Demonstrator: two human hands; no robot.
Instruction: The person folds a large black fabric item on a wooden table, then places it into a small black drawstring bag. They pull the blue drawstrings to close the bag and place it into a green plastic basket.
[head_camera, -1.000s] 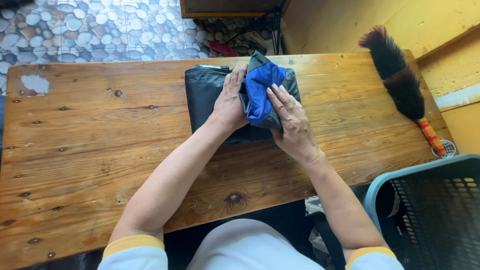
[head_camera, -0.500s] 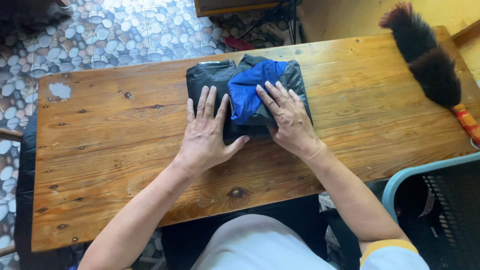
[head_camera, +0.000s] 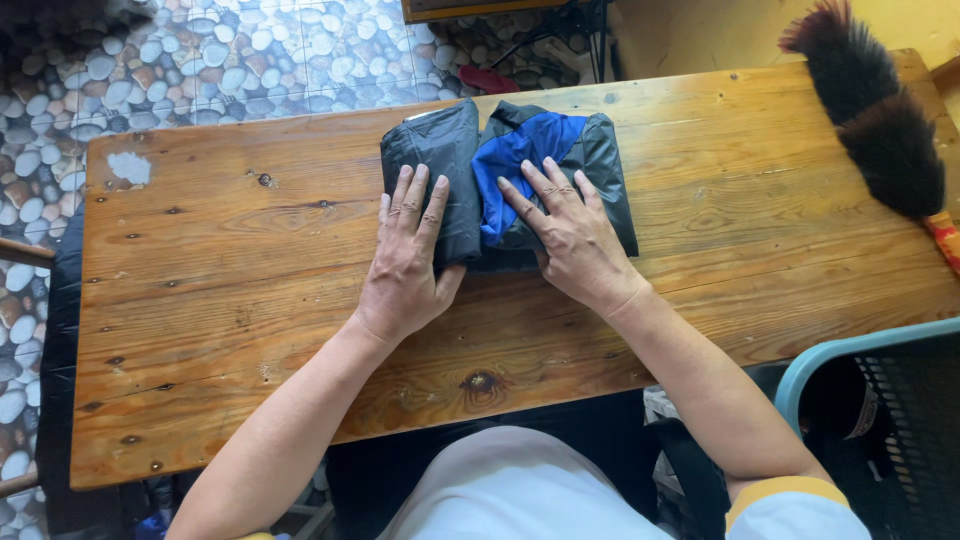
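A view from above, looking down at a person's two bare hands on a wooden desk (head_camera: 250, 300) with visible knots and grain. A folded garment (head_camera: 505, 180) of dark grey, slightly shiny fabric with a bright blue panel lies on the far half of the desk, near its middle. It is folded into a compact, roughly rectangular bundle, the blue part showing along the middle and right of its top.

The left hand (head_camera: 405, 265) lies flat, palm down, fingers spread and straight, with the fingertips resting on the left, dark portion of the garment and the heel of the hand on the bare wood just in front of it. The right hand (head_camera: 570, 240) also lies flat and open, fingers spread, pressing on the right portion of the garment, its fingertips touching the blue panel. Neither hand grips or pinches anything.

To the right of the garment, well apart from it, a feather duster (head_camera: 870, 115) with dark brown and black plumes lies at the desk's right end. Below and right of the garment, beside the desk's near edge, stands a plastic basket (head_camera: 850, 350) with a light blue rim. Beyond the garment, past the far edge of the desk, is a floor (head_camera: 200, 60) patterned like rounded pebbles.
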